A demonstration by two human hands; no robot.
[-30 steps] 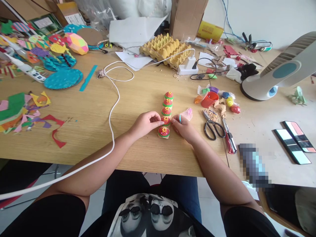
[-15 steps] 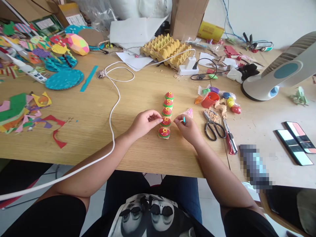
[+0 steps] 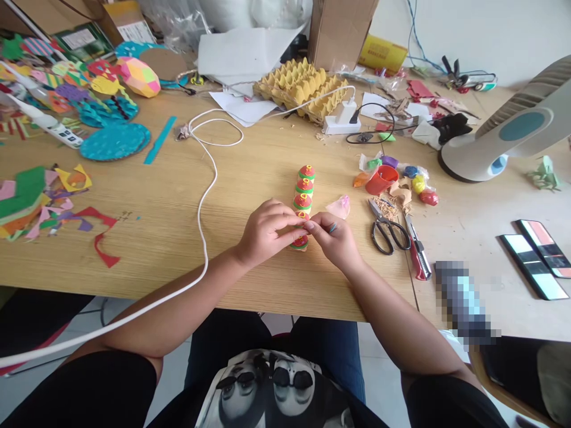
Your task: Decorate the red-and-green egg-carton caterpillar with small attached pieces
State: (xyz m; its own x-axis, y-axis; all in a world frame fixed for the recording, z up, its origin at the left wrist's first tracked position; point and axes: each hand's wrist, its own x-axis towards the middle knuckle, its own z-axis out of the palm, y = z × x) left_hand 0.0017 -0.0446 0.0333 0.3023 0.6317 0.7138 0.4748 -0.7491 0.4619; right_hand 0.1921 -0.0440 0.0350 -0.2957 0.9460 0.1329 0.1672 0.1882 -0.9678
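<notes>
Starting near: holding both forearms angled inward over the desk edge. Looking past them at the row of red-and-green pieces [image 3: 304, 202], lined up on the desk [image 3: 250, 285] straight ahead, near end partly covered. Probably light, soft like modelling clay, easy to dent, not slippery; maybe weak between pieces. Best taken low by the sides, clear of the raised yellow loops [image 3: 308, 168]; avoid lifting by one end.

Holding left hand [image 3: 270, 230] and right hand [image 3: 334, 238] fingertip to fingertip above the near pieces. Left: fingers stretched across, thumb nearly closed against them; can't tell about anything pinched there. Right: curled tight around a teal stick [image 3: 332, 227], only a bit showing. Just right, scissors [image 3: 379, 219]. Beyond the hands, three farthest pieces in plain view. At the back, egg tray [image 3: 303, 89].
</notes>
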